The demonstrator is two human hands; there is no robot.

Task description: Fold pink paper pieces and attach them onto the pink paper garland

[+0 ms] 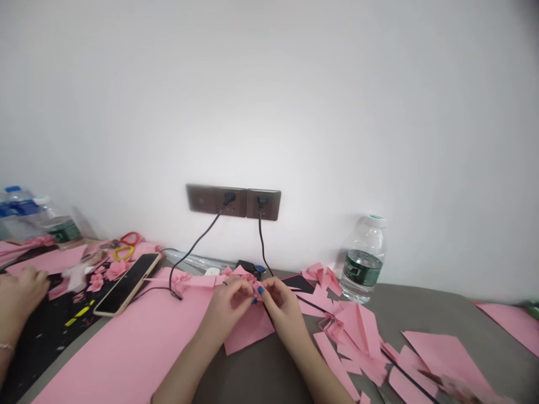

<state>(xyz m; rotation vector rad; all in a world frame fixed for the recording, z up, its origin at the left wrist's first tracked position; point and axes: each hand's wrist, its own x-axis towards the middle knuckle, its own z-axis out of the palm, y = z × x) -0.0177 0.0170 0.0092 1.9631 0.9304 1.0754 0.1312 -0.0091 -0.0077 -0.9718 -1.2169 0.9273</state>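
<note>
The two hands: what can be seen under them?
Pink paper over the grey table. What lies directly beneath the left hand and right hand is hidden.

Mostly can't make out the little folded pink paper piece (255, 284), since the person's left grip (232, 306) and right grip (283, 306) cover most of it. Its full shape? No clue. A second person's bare arm (12, 314) gets chopped by the left edge, fingers kinda smeary. The blue-capped clear plastic bottles (19, 205) there are blurry too. The big flat pink paper sheet (138, 348) runs off the bottom. Fine print on the dark green bottle label (362, 268) is way too tiny, and some green thing (533, 307) is cut off far right.
</note>
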